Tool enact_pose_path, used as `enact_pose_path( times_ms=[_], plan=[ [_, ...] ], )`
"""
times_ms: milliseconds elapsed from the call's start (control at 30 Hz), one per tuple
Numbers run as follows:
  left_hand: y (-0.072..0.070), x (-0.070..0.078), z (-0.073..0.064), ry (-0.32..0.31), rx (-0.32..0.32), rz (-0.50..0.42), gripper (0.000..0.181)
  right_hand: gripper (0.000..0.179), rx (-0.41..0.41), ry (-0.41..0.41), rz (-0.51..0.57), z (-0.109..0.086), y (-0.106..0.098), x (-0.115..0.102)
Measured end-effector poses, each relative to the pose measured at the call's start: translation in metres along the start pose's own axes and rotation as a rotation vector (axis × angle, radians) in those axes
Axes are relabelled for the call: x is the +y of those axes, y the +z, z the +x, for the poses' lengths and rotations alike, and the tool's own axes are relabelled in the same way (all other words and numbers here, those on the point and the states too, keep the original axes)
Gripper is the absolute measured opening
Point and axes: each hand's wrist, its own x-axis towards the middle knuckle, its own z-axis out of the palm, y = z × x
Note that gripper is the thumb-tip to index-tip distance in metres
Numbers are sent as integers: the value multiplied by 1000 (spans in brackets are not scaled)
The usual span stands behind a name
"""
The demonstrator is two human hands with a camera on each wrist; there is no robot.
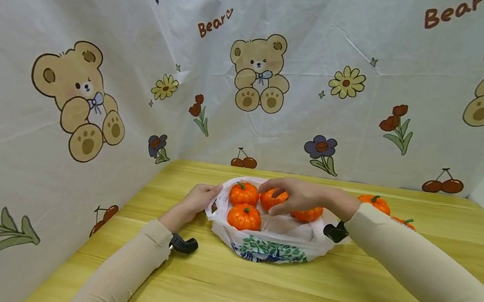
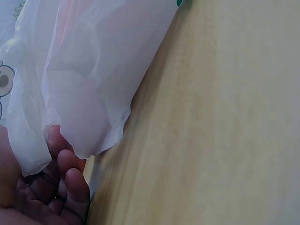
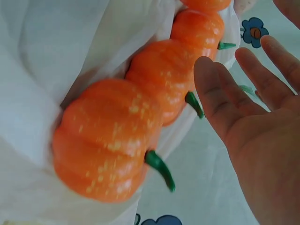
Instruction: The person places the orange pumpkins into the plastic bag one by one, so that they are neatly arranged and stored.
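A white plastic bag (image 1: 273, 238) with a green tree print lies spread on the wooden table, holding several small orange pumpkins with green stems. Two of them, a front pumpkin (image 1: 244, 217) and a rear pumpkin (image 1: 244, 194), sit at its left end. My left hand (image 1: 201, 198) grips the bag's left edge near the handle; in the left wrist view the white film (image 2: 30, 140) passes between thumb and fingers. Over the bag hovers my right hand (image 1: 298, 196), fingers spread and holding nothing. The right wrist view has the palm beside a row of pumpkins, the nearest pumpkin (image 3: 108, 140) lowest.
Outside the bag, behind my right forearm, are two more pumpkins, one farther back (image 1: 375, 203) and one partly hidden (image 1: 404, 222). A cloth wall (image 1: 291, 143) with bear prints rises behind and left of the table (image 1: 247, 299).
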Motion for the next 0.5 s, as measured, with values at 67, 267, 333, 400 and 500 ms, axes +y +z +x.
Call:
enact_pose_path(
  times_ms=[67,267,333,400,500],
  plan=[
    [0,1,0,-2,-1,-6,42,54,2,8,4,-6,-4,1],
    [1,2,-2,-8,1,-13,44,55,19,29,20,-27,-11,8],
    [1,1,-2,-5,3,-11,44,56,30,29,20,-34,-14,11],
    [1,0,-1,-1,8,-9,44,56,44,23,21,-42,-16,14],
    [1,0,0,1,12,-6,43,56,59,13,24,-53,-20,19]
  ],
)
